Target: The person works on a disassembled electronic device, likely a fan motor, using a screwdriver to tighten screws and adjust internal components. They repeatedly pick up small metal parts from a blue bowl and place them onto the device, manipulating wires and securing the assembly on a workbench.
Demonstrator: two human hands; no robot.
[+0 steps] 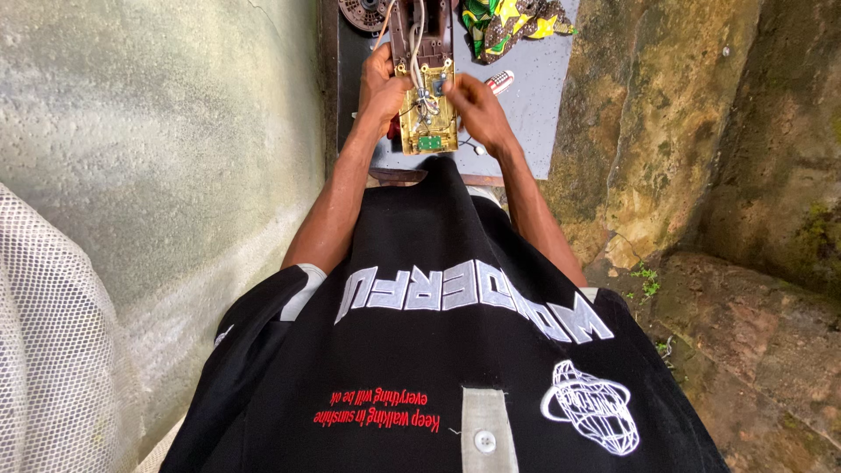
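Both of your hands are on one opened appliance at the far edge of the view. It lies on the grey bench (534, 105), cover off, with its yellowish circuit board (427, 118) facing up at you.

Your left hand (383, 88) wraps the left edge of the board, fingers closed around it; this grip appears to steady the unit so that it does not shift. Your right hand (473, 101) comes in from the other side, fingertips pressed together at a small dark part among the grey wires (417, 39) near the board's middle. Whether they pinch a wire or the part itself cannot be told at this size.

Beyond the board, the brown housing (422, 35) extends away from you, and the wires run up along it. A small green board (429, 142) sits at the near end.

Other items noted on the bench:
- a patterned green and yellow cloth (508, 22) at the far right
- a small red and white object (499, 81) just beside your right hand
- a round dark part (361, 13) at the far left corner
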